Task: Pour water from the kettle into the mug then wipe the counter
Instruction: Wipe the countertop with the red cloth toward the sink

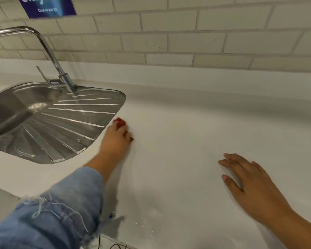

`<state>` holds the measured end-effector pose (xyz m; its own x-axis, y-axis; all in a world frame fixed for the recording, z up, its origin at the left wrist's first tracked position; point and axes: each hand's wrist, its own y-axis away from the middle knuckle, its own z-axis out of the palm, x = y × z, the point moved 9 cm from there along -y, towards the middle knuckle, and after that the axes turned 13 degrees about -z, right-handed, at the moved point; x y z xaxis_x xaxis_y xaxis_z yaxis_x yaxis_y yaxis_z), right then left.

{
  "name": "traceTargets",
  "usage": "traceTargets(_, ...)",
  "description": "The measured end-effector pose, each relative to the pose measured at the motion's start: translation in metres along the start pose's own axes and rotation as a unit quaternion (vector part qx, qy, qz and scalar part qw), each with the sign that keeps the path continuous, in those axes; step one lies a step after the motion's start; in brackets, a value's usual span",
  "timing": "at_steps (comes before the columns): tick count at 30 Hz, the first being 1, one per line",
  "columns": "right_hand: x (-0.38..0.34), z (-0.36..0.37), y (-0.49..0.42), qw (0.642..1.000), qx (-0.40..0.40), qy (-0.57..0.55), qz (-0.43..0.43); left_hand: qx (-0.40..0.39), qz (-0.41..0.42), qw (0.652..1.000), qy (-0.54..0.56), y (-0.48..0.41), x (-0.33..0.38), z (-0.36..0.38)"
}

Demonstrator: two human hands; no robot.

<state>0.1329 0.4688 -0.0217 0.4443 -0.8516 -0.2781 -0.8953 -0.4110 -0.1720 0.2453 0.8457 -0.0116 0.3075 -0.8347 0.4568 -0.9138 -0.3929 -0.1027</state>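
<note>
Head view: left hand (115, 139) clenches a red cloth (119, 122) on the bench (187, 132), beside the sink drainer (70, 123). Right hand (250, 184) lies flat and released; unwiped bench extends rightward.

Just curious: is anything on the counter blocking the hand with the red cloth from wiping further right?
Nothing visible does. The left hand holds the red cloth beside the sink; only the right hand rests flat on the counter there.

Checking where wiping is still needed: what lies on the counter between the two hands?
In the head view the counter between the left hand, which holds something red, and the flat right hand is bare.
</note>
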Motion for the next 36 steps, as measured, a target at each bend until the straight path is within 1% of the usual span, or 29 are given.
traceTargets(3, 0.000, 0.000, 0.000, 1.000, 0.003, -0.001, 0.004, 0.010, -0.069, 0.998, 0.009, -0.025, -0.036, -0.022)
traceTargets(5, 0.001, 0.001, -0.001, 1.000, 0.001, -0.001, 0.005, 0.017, -0.067, 0.997, 0.033, -0.020, -0.015, -0.024)
traceTargets(6, 0.001, 0.001, -0.001, 1.000, 0.002, -0.002, 0.004, 0.020, -0.038, 0.997, 0.059, -0.010, 0.010, -0.022)
traceTargets(8, 0.003, 0.001, -0.002, 1.000, 0.006, -0.004, 0.005, 0.016, 0.045, 0.992, 0.114, 0.021, 0.070, -0.014)
traceTargets(9, 0.003, 0.001, -0.002, 1.000, 0.006, -0.004, 0.004, 0.009, 0.098, 0.990, 0.104, 0.042, 0.103, -0.005)
traceTargets(10, 0.003, 0.002, -0.003, 1.000, 0.006, -0.003, 0.002, -0.019, 0.152, 0.983, 0.100, 0.065, 0.133, 0.009)
traceTargets(12, 0.004, 0.002, -0.003, 1.000, 0.008, -0.001, 0.004, -0.099, 0.237, 0.960, 0.107, 0.112, 0.175, 0.043)
traceTargets(13, 0.005, 0.002, -0.003, 1.000, 0.009, -0.002, 0.007, -0.135, 0.270, 0.949, 0.086, 0.133, 0.188, 0.062)
traceTargets(14, 0.005, 0.002, -0.003, 1.000, 0.009, -0.003, 0.008, -0.149, 0.294, 0.943, 0.049, 0.146, 0.195, 0.077)
traceTargets(15, 0.005, 0.002, -0.003, 1.000, 0.008, -0.003, 0.007, -0.143, 0.306, 0.941, 0.009, 0.149, 0.198, 0.088)
traceTargets(16, 0.005, 0.001, -0.003, 1.000, 0.009, -0.003, 0.005, -0.139, 0.304, 0.942, -0.011, 0.144, 0.198, 0.094)
traceTargets(18, 0.005, 0.001, -0.002, 1.000, 0.012, -0.010, 0.005, -0.122, 0.275, 0.954, -0.010, 0.111, 0.192, 0.095)
traceTargets(20, 0.004, -0.001, -0.002, 1.000, 0.015, -0.018, 0.004, -0.098, 0.208, 0.973, 0.013, 0.065, 0.171, 0.080)
traceTargets(22, 0.003, -0.001, -0.002, 1.000, 0.015, -0.021, 0.004, -0.072, 0.124, 0.988, 0.056, 0.017, 0.133, 0.058)
traceTargets(24, 0.002, -0.001, -0.002, 1.000, 0.015, -0.017, 0.006, -0.057, 0.041, 0.992, 0.101, -0.013, 0.097, 0.036)
traceTargets(26, 0.003, -0.003, -0.004, 1.000, 0.020, -0.018, 0.005, -0.048, 0.002, 0.990, 0.136, -0.022, 0.088, 0.026)
traceTargets(27, 0.007, -0.006, -0.008, 1.000, 0.021, -0.019, 0.009, -0.047, 0.012, 0.988, 0.144, -0.018, 0.100, 0.025)
traceTargets(29, 0.021, -0.016, -0.020, 0.999, 0.022, -0.010, 0.027, -0.052, 0.104, 0.987, 0.113, 0.004, 0.151, 0.038)
traceTargets(31, 0.046, -0.028, -0.030, 0.997, 0.032, 0.022, 0.073, -0.101, 0.221, 0.966, 0.092, 0.044, 0.210, 0.064)
traceTargets(33, 0.072, -0.032, -0.031, 0.989, 0.010, 0.066, 0.132, -0.147, 0.333, 0.931, 0.032, 0.092, 0.255, 0.097)
traceTargets(34, 0.082, -0.029, -0.029, 0.984, -0.009, 0.076, 0.158, -0.168, 0.358, 0.918, 0.010, 0.107, 0.268, 0.112)
traceTargets(36, 0.093, -0.021, -0.025, 0.980, -0.025, 0.077, 0.181, -0.173, 0.358, 0.917, -0.023, 0.102, 0.280, 0.131)
